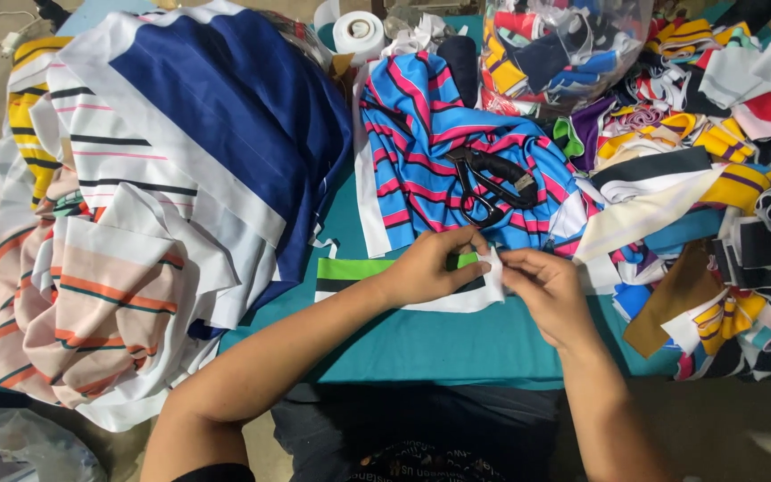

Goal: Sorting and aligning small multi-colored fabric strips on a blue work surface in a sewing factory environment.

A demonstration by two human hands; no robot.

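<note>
I see my left hand (426,268) and right hand (546,287) both pinching a white strip (491,272) near the table's (439,344) front edge, scissors (488,183) behind.

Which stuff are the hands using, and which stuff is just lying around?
In use:
left hand
right hand
green, black and white strip

Lying about:
black scissors
tape roll
bag of scraps
blue and white cloth

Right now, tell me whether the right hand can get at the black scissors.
Probably yes: the scissors lie uncovered on the striped fabric just beyond the right hand, though it is pinching the white strip.
</note>
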